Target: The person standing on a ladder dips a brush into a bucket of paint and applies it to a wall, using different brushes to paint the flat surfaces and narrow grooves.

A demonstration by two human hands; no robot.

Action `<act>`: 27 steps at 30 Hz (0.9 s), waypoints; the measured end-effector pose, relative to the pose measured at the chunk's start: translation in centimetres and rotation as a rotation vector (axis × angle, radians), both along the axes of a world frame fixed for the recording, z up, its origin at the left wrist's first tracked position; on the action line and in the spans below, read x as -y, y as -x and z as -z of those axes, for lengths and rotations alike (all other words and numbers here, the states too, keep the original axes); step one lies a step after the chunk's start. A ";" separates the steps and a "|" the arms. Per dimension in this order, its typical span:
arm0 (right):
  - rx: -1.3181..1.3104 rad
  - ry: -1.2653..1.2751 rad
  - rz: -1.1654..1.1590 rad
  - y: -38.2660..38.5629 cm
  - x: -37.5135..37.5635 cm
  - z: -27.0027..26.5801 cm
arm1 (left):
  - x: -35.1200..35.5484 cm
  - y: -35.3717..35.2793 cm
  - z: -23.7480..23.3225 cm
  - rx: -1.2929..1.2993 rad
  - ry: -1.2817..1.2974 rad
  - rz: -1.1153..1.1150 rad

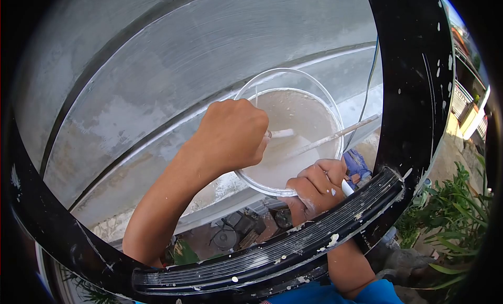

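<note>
A round white bucket [250, 181] with pale, milky paint [293, 170] in it is held up against the ladder. My left hand [233, 128] is above its left side, closed in a fist around a paintbrush [281, 133]; only a short whitish part of the brush shows past the fingers. My right hand [319, 186] grips the near right rim of the bucket, with fingers over the edge and white paint spots on them. A thin stick [340, 132] slants out of the paint across the right rim. The bucket's handle loop [285, 70] stands up at the back.
A paint-spattered black ladder step [267, 257] crosses below my hands, with a side rail [414, 79] at right. A grey wall [209, 47] with dark grooves stands ahead. Clutter [230, 233] lies far below; a cable [371, 73] hangs at right, and green plants [450, 215] grow there.
</note>
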State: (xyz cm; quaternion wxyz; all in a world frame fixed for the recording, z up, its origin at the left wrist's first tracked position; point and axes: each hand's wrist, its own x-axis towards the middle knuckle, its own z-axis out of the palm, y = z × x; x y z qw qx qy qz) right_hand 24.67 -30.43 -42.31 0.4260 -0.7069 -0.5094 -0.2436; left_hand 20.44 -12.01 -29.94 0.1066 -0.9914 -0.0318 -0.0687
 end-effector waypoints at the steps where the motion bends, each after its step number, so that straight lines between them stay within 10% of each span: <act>1: -0.001 0.009 0.000 0.0 0.0 -0.1 | 0.1 0.4 -0.4 0.030 0.026 -0.031; 15: 0.052 -0.087 0.005 -0.4 -0.5 0.3 | 0.5 0.4 -1.6 0.019 1.685 -0.451; 27: 0.070 -0.093 0.003 -0.5 -0.4 0.2 | 0.0 4.4 -0.7 0.224 1.820 -0.290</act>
